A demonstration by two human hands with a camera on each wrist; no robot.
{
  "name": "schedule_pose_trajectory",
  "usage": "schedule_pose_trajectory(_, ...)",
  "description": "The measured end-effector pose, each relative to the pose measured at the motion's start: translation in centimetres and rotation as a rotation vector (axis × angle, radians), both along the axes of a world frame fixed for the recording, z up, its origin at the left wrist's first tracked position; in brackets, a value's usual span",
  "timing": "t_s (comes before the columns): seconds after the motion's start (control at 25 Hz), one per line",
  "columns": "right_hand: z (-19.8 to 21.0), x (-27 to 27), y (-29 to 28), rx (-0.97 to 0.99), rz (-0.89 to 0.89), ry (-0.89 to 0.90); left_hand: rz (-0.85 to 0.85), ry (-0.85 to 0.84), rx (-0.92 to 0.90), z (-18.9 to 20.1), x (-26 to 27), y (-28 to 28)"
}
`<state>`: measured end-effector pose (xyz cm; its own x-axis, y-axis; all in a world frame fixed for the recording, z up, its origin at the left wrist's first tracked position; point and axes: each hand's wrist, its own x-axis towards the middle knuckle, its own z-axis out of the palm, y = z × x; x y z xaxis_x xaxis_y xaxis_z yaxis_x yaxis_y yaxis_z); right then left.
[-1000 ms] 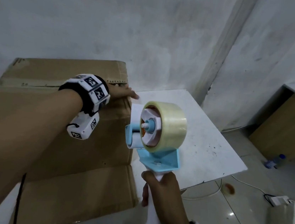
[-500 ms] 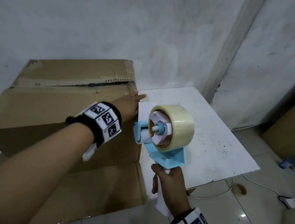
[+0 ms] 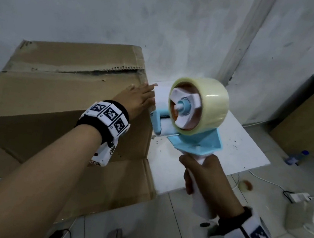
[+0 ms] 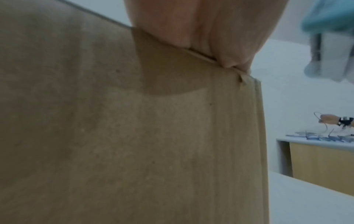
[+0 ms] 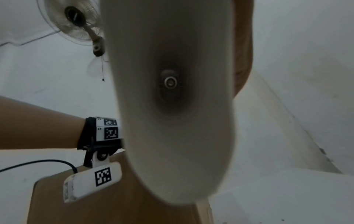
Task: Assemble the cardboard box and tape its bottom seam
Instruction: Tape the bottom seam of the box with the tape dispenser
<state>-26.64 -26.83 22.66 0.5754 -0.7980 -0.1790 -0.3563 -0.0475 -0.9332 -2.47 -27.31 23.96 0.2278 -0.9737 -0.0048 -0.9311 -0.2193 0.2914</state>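
A large brown cardboard box stands on the white table, its upturned flaps folded shut with a ragged seam across the top. My left hand lies flat on the top right corner, fingers straight; in the left wrist view the palm presses the corner edge of the box. My right hand grips the white handle of a blue tape dispenser loaded with a clear tape roll. It is held upright in the air, just right of the box.
A loose flap of the box hangs over the table's front edge. On the tiled floor at right lie a white device, a cable and a small bottle. A wooden cabinet stands at far right. A wall fan hangs above.
My left hand slid along the box top toward its right corner and now lies flatter. The tape dispenser in my right hand rose slightly and came closer to the box.
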Motion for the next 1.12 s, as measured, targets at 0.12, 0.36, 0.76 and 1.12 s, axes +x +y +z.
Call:
schedule_pose_trajectory(0.12, -0.7, 1.6, -0.3, -0.002, 0.0, 0.088, 0.092, 0.351, -0.107, 0.2, 0.5, 0.1)
schedule_pose_trajectory(0.36, -2.3, 2.0, 0.5, -0.06, -0.12, 0.146, -0.001, 0.38, -0.046, 0.8, 1.4, 0.4)
schedule_pose_trajectory(0.76, -8.0, -2.6, 1.5, -0.189, -0.138, 0.586, -0.194, 0.081, 0.02, 0.2, 2.4, 0.3)
schedule_pose_trajectory(1.12, -7.4, 1.2, 1.4, -0.105, -0.324, 0.422, -0.247, -0.117, -0.089, -0.3, 1.9, -0.2)
